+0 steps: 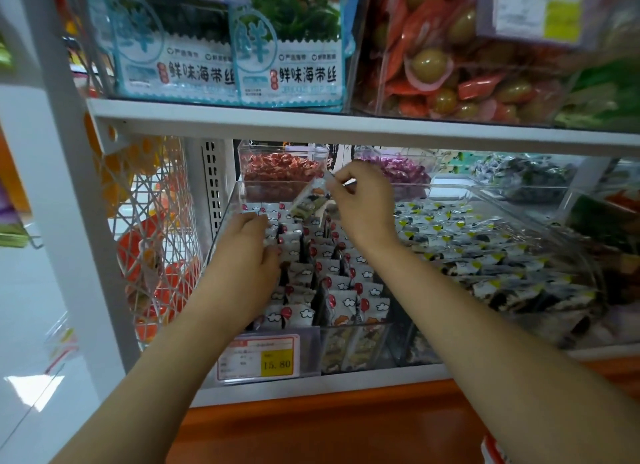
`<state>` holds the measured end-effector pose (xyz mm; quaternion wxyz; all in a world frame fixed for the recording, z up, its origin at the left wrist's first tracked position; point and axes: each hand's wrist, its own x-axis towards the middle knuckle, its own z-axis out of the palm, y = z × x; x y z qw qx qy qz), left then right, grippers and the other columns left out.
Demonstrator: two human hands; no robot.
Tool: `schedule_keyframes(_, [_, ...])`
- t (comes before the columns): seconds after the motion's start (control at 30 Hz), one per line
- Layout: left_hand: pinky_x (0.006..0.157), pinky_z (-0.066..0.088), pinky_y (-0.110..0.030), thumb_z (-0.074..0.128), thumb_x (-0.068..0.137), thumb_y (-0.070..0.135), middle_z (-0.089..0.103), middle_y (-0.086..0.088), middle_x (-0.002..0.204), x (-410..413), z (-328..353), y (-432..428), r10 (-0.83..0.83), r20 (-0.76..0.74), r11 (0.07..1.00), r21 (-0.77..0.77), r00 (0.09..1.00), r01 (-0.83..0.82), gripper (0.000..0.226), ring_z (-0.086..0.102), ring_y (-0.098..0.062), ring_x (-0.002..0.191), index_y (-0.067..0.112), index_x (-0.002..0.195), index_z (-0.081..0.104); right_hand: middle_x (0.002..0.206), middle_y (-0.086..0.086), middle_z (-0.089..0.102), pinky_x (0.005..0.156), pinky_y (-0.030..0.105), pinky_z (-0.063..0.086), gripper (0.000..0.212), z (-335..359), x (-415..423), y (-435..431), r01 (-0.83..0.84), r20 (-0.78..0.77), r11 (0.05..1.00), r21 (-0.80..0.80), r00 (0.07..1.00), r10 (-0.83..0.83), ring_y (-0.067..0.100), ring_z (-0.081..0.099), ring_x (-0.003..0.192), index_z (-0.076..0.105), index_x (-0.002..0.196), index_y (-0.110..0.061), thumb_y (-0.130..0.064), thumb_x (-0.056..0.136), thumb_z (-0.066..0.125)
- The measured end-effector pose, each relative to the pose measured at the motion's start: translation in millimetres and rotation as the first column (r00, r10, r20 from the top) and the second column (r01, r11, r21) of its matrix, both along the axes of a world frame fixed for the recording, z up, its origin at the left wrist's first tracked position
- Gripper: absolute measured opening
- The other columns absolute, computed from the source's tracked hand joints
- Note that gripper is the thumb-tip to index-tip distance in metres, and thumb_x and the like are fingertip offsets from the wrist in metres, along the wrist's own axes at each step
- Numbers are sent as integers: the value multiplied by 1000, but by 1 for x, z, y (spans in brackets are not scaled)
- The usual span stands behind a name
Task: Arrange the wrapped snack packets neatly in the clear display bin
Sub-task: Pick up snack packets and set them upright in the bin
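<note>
A clear display bin (224, 218) on the lower shelf holds rows of white snack packets (341, 299) printed with red balloons and clouds, standing upright. My right hand (363, 204) is raised over the back of the bin and pinches one snack packet (308, 199) by its top edge, so the packet hangs tilted above the rows. My left hand (251, 252) rests on the left rows, fingers curled against the packets there; whether it grips one I cannot tell.
A price tag (263, 358) reading 15.80 hangs on the bin's front. A second clear bin (540, 218) with yellow-marked packets sits to the right. Bins of red (280, 169) and purple (398, 169) sweets stand behind. The upper shelf (311, 122) hangs low overhead. A white wire rack (152, 221) stands left.
</note>
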<state>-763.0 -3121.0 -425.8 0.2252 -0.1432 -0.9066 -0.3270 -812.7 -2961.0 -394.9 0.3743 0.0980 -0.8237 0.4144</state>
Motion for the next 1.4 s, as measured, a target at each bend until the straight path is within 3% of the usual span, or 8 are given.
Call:
schedule_keyframes(0.17, [99,38,-26,45,97,13,44,-9,141,12,1,2,-54,58,982,184,997,43,44,45,-20,125,10,141,38,76,15,63,61,37,52,15,-13,55,14,-23,14,980,-200,1000,26,24,62,63,57,76,-8,-13,90,61])
schedule_keyframes(0.27, [71,36,-5,46,97,22,52,0,133,21,-2,6,-67,104,969,242,992,40,44,48,-8,107,18,140,40,76,9,64,54,30,55,10,-18,77,23,-119,57,911,-396,986,154,12,63,52,57,80,-4,-6,90,59])
schedule_keyframes(0.37, [65,35,-10,44,97,25,55,8,109,23,-4,10,-83,124,965,256,989,49,40,47,-6,94,21,137,44,74,7,61,55,23,55,9,-19,85,26,-183,77,773,-607,955,286,11,64,55,58,80,0,-1,89,57])
schedule_keyframes(0.47, [55,38,-13,42,97,28,56,-2,80,23,-3,11,-125,123,947,312,984,82,21,48,-14,67,17,98,60,70,5,61,55,22,55,14,-21,88,27,-209,56,676,-707,936,348,12,64,56,59,76,-2,2,88,57])
schedule_keyframes(0.57, [54,40,-29,43,96,34,60,-10,78,24,0,12,-182,175,866,495,968,73,24,47,-16,59,20,87,60,73,6,63,54,23,55,12,-22,88,28,-218,68,662,-717,923,378,13,64,59,61,78,-1,1,89,56])
schedule_keyframes(0.77, [55,47,-27,55,88,34,63,7,58,19,3,9,-299,235,621,783,925,2,18,53,-7,48,17,85,57,58,-4,62,46,21,50,12,-25,87,36,-215,111,760,-613,929,353,9,58,52,67,82,-8,-6,89,58])
schedule_keyframes(0.97, [52,50,-12,54,89,12,53,-2,65,18,3,12,-441,197,368,929,875,-23,8,55,-4,52,10,81,56,59,2,65,50,22,53,15,-27,85,42,-259,103,603,-755,861,498,13,62,53,64,92,-7,4,88,54])
schedule_keyframes(1.4, [61,54,-14,47,90,-6,53,-8,83,22,4,14,-469,189,379,925,863,4,29,69,-8,64,-3,119,50,58,3,68,54,21,54,18,-28,85,46,-260,71,641,-722,894,443,16,68,56,61,98,-8,6,90,51])
